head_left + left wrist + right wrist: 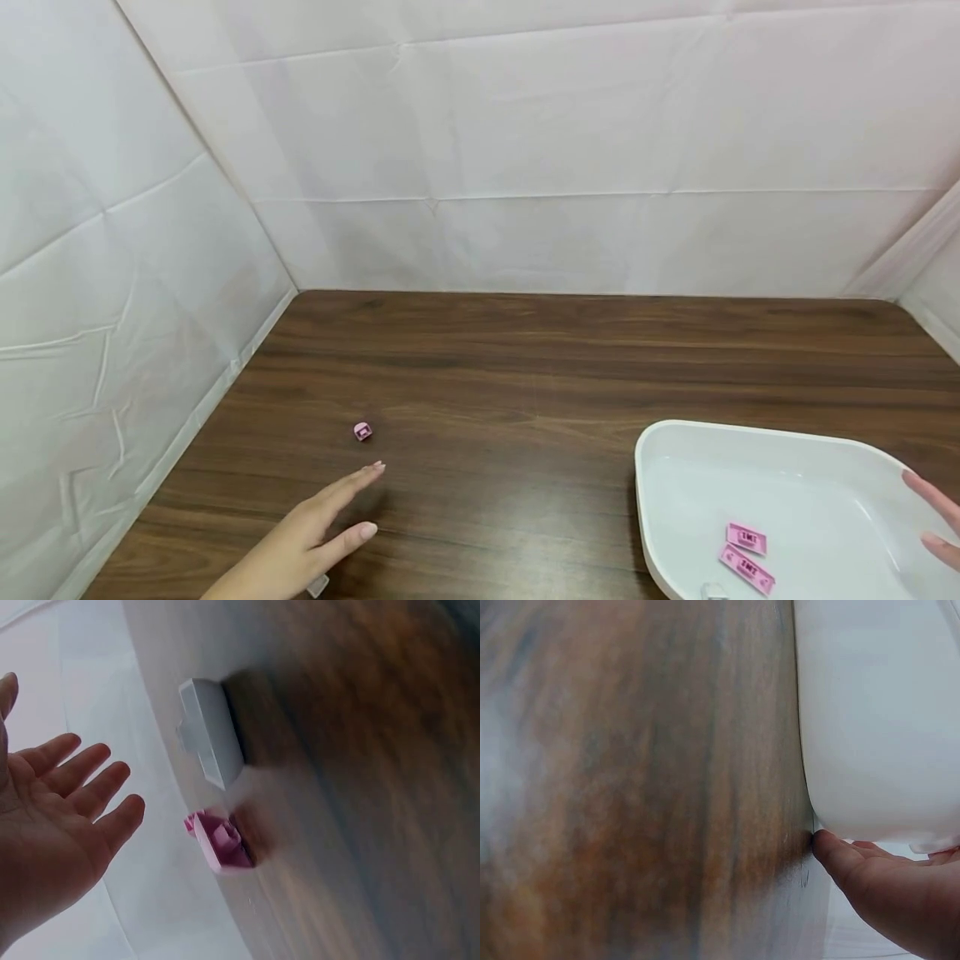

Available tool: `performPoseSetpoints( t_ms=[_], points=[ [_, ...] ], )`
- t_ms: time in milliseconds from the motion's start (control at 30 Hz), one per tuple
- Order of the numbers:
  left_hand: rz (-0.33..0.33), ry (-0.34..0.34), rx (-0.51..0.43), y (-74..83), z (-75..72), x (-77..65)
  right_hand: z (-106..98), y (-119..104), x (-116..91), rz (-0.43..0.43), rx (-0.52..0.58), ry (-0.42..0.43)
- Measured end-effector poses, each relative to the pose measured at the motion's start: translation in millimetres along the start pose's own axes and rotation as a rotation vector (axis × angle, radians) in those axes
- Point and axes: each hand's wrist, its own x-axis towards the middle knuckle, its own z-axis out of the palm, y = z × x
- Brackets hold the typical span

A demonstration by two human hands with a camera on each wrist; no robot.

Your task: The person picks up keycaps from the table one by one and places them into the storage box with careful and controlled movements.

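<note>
My left hand [303,537] reaches over the brown table at the left, its fingers extended and holding nothing. Just beyond its fingertips lies a small pink hollow piece [362,431], also visible in the left wrist view [223,844]. A light grey-white block [318,586] sits partly hidden under that hand; the left wrist view shows its long shape [212,731]. At the far right, my right hand [941,521] has its fingers straight and apart beside the rim of a white basin [750,429]. In the right wrist view, its thumb [836,855] is right at the basin's lower corner.
Inside the basin lie two flat pink pieces with dark markings, a shorter one [747,538] and a longer one [747,569]. A whitish piece [714,591] is near its front. White cloth walls [525,150] close off the table's back and sides.
</note>
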Motion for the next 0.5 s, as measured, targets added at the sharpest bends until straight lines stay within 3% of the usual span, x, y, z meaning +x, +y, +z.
performPoseSetpoints(
  t_ms=[133, 233, 367, 500],
  points=[
    [0.011, 0.0, -0.043, -6.7, -4.1, -2.0, 0, -1, 1, -0.017, 0.012, -0.003],
    [-0.026, -0.017, -0.118, -11.8, -6.8, -4.2, 3, -4, 2, -0.03, -0.123, 0.05],
    [-0.04, -0.011, -0.211, -18.0, -10.6, -6.3, 4, -6, 3, -0.011, -0.18, 0.063],
    [-0.01, -0.008, -0.292, -24.6, -14.2, -7.6, 7, -7, 7, -0.113, -0.071, 0.065]
  ],
)
